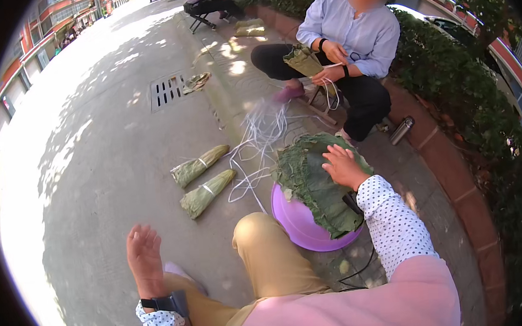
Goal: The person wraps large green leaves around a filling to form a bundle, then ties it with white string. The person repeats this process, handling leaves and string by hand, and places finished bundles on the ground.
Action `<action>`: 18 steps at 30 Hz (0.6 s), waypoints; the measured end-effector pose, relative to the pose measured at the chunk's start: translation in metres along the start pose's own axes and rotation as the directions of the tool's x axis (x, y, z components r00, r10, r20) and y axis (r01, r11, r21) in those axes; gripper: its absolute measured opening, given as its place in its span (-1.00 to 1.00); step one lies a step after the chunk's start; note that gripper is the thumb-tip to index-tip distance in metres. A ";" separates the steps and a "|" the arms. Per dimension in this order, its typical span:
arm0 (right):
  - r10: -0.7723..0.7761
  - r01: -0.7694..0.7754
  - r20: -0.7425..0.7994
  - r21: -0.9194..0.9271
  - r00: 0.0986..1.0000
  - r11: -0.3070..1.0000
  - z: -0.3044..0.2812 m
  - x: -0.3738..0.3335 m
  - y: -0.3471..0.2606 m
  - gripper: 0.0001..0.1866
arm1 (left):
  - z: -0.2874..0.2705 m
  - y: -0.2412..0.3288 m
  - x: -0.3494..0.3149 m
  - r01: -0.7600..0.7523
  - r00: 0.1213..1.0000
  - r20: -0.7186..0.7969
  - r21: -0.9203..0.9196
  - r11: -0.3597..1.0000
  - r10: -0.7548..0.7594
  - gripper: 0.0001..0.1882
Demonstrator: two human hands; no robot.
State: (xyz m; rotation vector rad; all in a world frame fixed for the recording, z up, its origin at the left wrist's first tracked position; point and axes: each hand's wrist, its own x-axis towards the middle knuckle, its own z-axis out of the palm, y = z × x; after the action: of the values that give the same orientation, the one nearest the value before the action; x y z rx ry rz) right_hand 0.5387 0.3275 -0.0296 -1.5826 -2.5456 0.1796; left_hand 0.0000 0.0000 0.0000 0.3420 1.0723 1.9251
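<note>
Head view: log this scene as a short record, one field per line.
left hand: open, raised, holding nothing
right hand: open, palm down over the leaves; contact unclear
leaves: green, spread across the basin
basin: purple, partly covered
bundles: two, tied, side by side on the ground, left of the basin
string: white, loose tangle beyond the basin
co-worker: seated, holding another bundle
flask: silver, near the brick edging
</note>
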 end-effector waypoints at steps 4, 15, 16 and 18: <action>-0.236 0.237 0.030 -0.038 0.971 0.971 -0.026 0.002 -0.054 -0.57 | -0.012 -0.019 -0.007 0.048 0.989 -0.134 -0.091 0.995 -0.060 -0.52; -0.643 0.643 0.027 -0.094 0.765 0.760 -0.014 0.110 -0.204 -0.60 | 0.004 0.019 -0.046 -0.002 0.989 -0.144 -0.196 0.981 -0.027 -0.67; -0.663 0.665 0.054 -0.112 0.746 0.739 -0.008 0.119 -0.218 -0.60 | 0.007 0.020 -0.050 0.013 0.995 -0.098 -0.201 0.979 -0.033 -0.67; -0.691 0.697 0.113 -0.209 0.714 0.686 -0.004 0.148 -0.235 -0.60 | 0.019 0.019 -0.049 0.027 0.999 -0.022 -0.194 0.981 -0.032 -0.70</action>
State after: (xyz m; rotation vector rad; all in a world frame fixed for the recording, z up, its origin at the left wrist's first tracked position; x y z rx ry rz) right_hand 0.2680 0.3571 0.0233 -0.5321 -3.0628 -0.2044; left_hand 0.0284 -0.0332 0.0345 0.1931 0.8913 1.9925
